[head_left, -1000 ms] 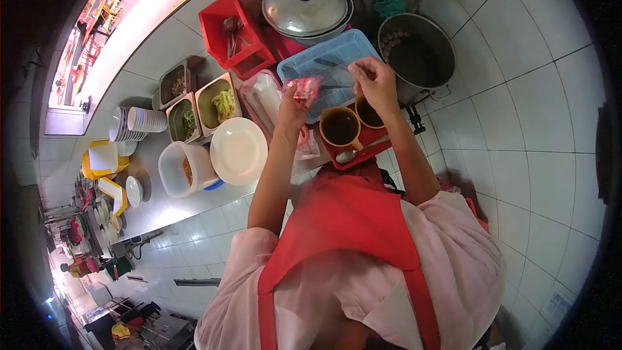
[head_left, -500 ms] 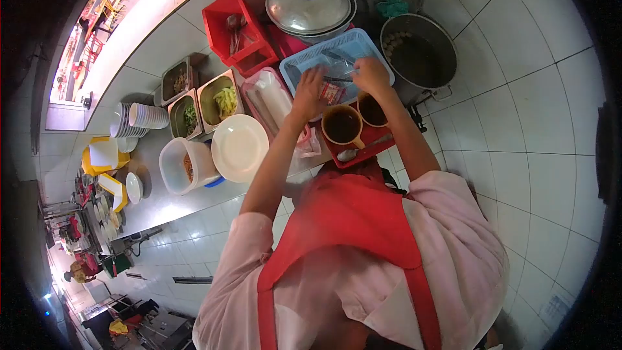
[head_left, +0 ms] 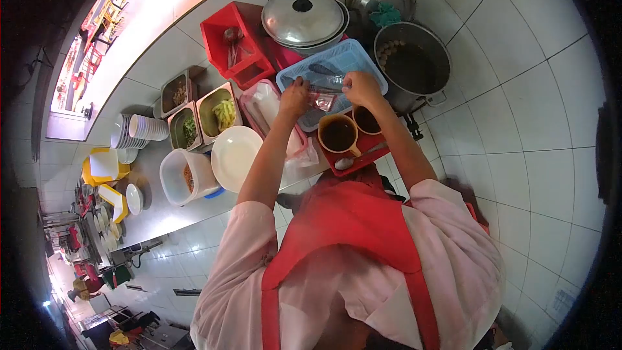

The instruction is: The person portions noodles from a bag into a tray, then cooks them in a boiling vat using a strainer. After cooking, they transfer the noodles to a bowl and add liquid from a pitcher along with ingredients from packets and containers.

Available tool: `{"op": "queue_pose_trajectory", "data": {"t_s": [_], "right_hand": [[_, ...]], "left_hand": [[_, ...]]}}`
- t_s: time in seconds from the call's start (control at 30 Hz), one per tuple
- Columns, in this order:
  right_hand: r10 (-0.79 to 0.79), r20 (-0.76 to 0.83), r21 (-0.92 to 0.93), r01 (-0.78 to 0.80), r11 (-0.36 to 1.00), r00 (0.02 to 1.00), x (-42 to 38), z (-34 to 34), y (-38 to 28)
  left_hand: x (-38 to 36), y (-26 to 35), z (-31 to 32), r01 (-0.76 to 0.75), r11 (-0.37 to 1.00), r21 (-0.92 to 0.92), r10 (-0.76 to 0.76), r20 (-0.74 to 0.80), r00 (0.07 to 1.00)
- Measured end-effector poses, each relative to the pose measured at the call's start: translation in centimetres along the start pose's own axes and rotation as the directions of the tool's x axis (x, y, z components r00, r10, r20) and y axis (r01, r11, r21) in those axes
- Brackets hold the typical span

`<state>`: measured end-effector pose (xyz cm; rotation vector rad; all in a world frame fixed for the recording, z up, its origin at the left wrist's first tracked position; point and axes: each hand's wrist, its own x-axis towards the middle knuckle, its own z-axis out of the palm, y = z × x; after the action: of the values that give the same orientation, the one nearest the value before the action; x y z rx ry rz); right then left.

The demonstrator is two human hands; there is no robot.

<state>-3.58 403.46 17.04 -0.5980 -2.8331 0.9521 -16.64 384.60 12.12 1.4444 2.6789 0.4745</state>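
Over the light blue plastic basket [head_left: 372, 58], a clear plastic packet with red and white print [head_left: 322, 100] stretches between my two hands. My left hand [head_left: 295, 100] is closed at the packet's left end. My right hand [head_left: 363, 89] pinches clear plastic at the other side. Dark utensils and more clear plastic lie inside the basket, partly hidden by the hands. Just below are two handled cups of dark liquid, the nearer cup [head_left: 338, 133] and the farther cup [head_left: 367, 120], on a red tray [head_left: 372, 157] with a metal spoon [head_left: 345, 163].
A large pot of dark broth [head_left: 414, 68] stands at right, a lidded pot [head_left: 302, 19] behind. A red cutlery bin [head_left: 223, 26] sits back left. Leftward are metal food pans [head_left: 217, 105], a white plate [head_left: 234, 159], a plastic tub [head_left: 184, 178] and stacked bowls [head_left: 148, 127].
My left hand has gone from spread fingers to closed at the packet. My right hand has moved slightly down. The printed packet is now drawn up between both hands.
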Motion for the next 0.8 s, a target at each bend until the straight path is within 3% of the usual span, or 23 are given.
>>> {"op": "queue_pose_trajectory", "data": {"t_s": [0.03,0.1,0.13,0.2,0.23,0.3,0.33,0.4,0.47,0.53,0.57,0.63,0.67,0.73,0.8], "right_hand": [[0.041,0.041,-0.003,-0.041,0.999,0.998,0.1,-0.2,-0.1],[0.081,0.087,-0.005,-0.081,0.997,0.993,0.5,0.0,0.0],[0.085,0.127,-0.070,-0.077,0.995,0.988,1.3,0.5,0.4],[0.092,0.164,-0.134,-0.070,0.988,0.982,2.1,1.7,1.4],[0.063,0.141,-0.143,-0.043,0.989,0.988,2.4,2.4,1.7],[0.034,0.111,-0.154,-0.016,0.988,0.993,2.7,2.3,1.9],[-0.017,0.110,-0.063,0.024,0.998,0.994,2.3,2.0,1.7],[-0.063,0.119,0.032,0.059,0.998,0.991,1.4,1.9,1.1],[-0.173,0.129,0.146,0.154,0.977,0.976,1.1,2.1,0.4],[-0.226,0.068,0.248,0.203,0.947,0.972,0.9,2.4,-0.5],[-0.272,0.004,0.345,0.254,0.903,0.962,0.8,2.6,-0.9],[-0.286,-0.031,0.449,0.269,0.852,0.958,0.7,2.0,-2.2],[-0.295,-0.062,0.545,0.279,0.790,0.954,0.7,1.7,-2.7],[-0.310,-0.069,0.593,0.289,0.751,0.948,0.6,1.0,-3.6],[-0.322,-0.071,0.640,0.291,0.711,0.944,0.2,0.4,-4.4]], "left_hand": [[0.1,-0.5,0.3,0.001,1.000,0.001,-0.001,-0.002,1.000],[-0.1,-1.3,1.1,0.107,0.994,-0.023,-0.109,-0.170,0.979],[-0.2,-1.0,0.6,0.107,0.994,-0.021,-0.109,-0.172,0.979],[-0.4,-0.3,0.0,0.149,0.988,0.031,-0.149,-0.012,0.989],[-0.6,-0.7,0.2,0.146,0.989,0.033,-0.146,-0.014,0.989],[-0.8,-1.5,0.1,0.032,0.999,-0.039,-0.037,-0.158,0.987],[-0.8,-1.9,-0.1,0.026,0.999,-0.036,-0.032,-0.157,0.987],[-2.0,-2.3,-0.4,0.123,0.959,-0.256,-0.177,-0.201,0.963],[-2.8,-1.7,-2.1,0.099,0.943,-0.318,-0.154,-0.152,0.976],[-3.2,-1.3,-2.6,0.086,0.906,-0.415,-0.225,-0.299,0.927],[-3.5,-1.1,-2.9,0.086,0.907,-0.413,-0.225,-0.300,0.927],[-3.8,-0.9,-3.7,0.142,0.789,-0.598,-0.320,-0.203,0.925],[-3.9,-0.8,-4.0,0.147,0.789,-0.596,-0.326,-0.205,0.923],[-4.2,-0.2,-4.7,0.059,0.586,-0.808,-0.228,-0.095,0.969],[-4.7,1.3,-5.5,0.053,0.552,-0.832,-0.159,-0.043,0.986]]}}
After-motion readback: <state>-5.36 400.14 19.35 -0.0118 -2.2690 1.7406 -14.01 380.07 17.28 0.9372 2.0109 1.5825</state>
